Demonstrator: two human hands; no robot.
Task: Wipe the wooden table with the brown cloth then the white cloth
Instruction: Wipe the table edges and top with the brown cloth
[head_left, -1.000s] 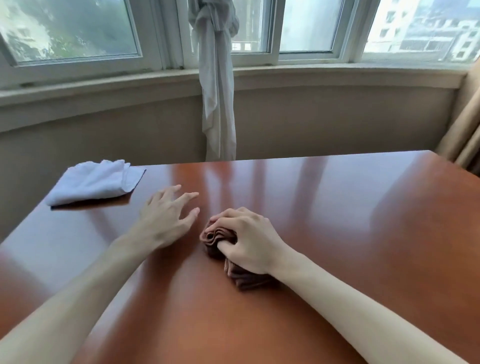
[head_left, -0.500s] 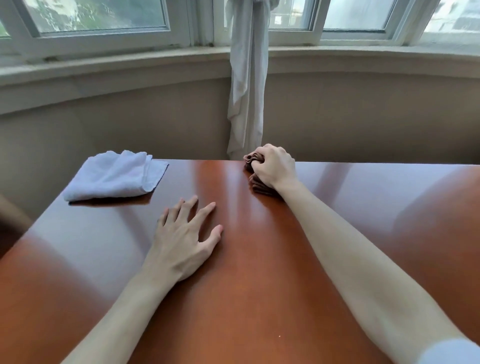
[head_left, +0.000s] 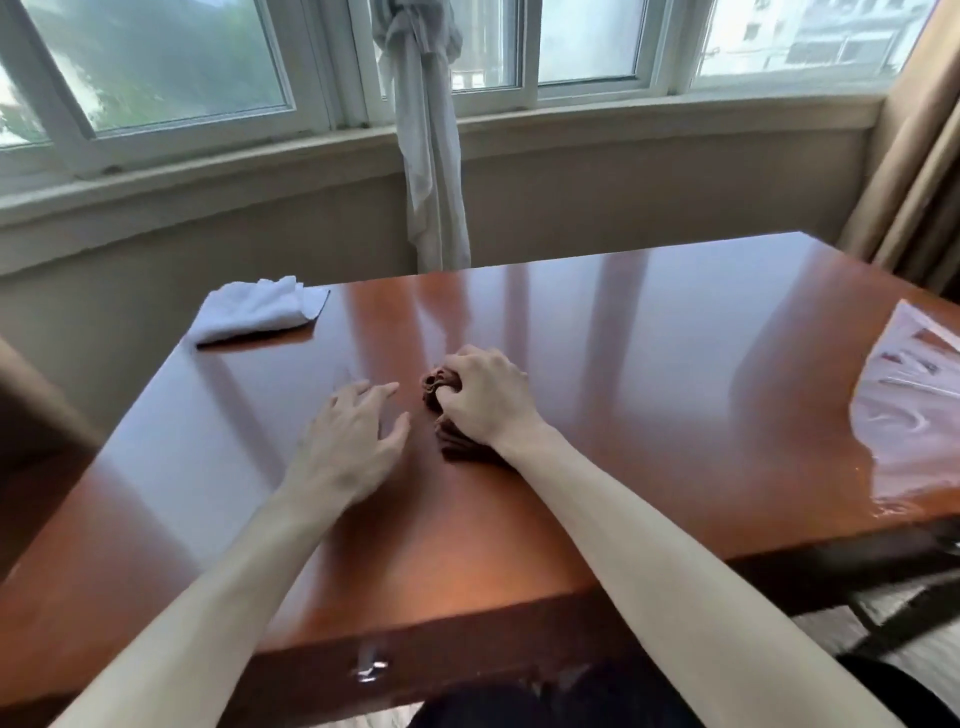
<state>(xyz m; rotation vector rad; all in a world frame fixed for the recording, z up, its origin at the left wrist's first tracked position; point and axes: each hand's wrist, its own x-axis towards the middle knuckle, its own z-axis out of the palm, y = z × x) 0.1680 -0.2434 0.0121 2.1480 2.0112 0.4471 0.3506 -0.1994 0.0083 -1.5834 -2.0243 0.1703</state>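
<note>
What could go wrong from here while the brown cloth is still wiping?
The clear plastic sheet lies at the table's right edge; a wide stroke might push it off. The brown cloth is bunched under the right hand, so it may leave streaks. The white cloth sits near the far left corner.

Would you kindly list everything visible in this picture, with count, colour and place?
table: one, reddish-brown wood, fills the middle
brown cloth: one, bunched, mid-table under the right hand
white cloth: one, far left corner of the table
plastic sheet: one, clear, right edge of the table
tied curtain: one, white, at the windows
side curtain: one, beige, far right
left hand: fingers spread on the table
right hand: grips the brown cloth
</note>
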